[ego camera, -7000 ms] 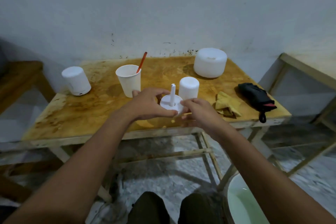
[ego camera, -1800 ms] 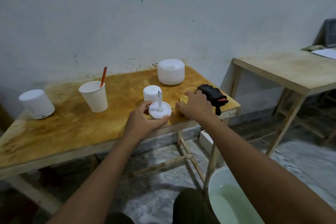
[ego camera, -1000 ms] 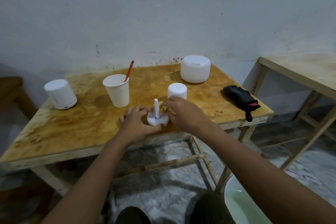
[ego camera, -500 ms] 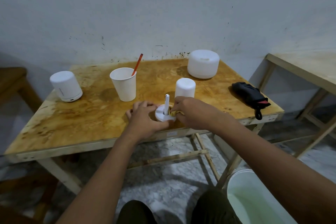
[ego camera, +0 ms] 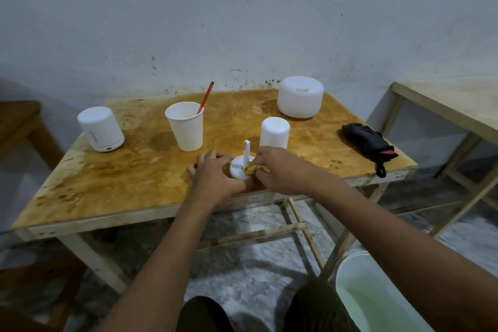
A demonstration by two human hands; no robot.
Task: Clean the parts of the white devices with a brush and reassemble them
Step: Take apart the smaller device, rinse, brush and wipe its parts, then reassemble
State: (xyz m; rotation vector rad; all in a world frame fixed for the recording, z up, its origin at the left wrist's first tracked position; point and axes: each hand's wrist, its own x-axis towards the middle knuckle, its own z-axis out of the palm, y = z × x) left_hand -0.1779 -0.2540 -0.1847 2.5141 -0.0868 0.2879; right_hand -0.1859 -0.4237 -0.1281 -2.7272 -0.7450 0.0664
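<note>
A small white round base with an upright white stem [ego camera: 244, 163] stands near the front edge of the wooden table [ego camera: 134, 178]. My left hand [ego camera: 215, 178] curls round its left side and holds it steady. My right hand [ego camera: 280, 170] pinches a bunched yellow cloth [ego camera: 256, 168] against the base's top, right beside the stem. Just behind stands a white cylindrical cover [ego camera: 274, 132]. A paper cup [ego camera: 185, 129] with an orange-handled brush [ego camera: 205, 97] in it stands farther left.
A small white device [ego camera: 100, 128] sits at the table's left, a wide white device [ego camera: 300, 96] at the back right, and a black folded umbrella [ego camera: 370, 141] at the right edge. A white bucket with greenish water [ego camera: 369, 296] is on the floor, a second table [ego camera: 447, 105] at right.
My right hand fetched the yellow cloth from the table's right side and brought it onto the white base. My left hand has kept hold of the base throughout.
</note>
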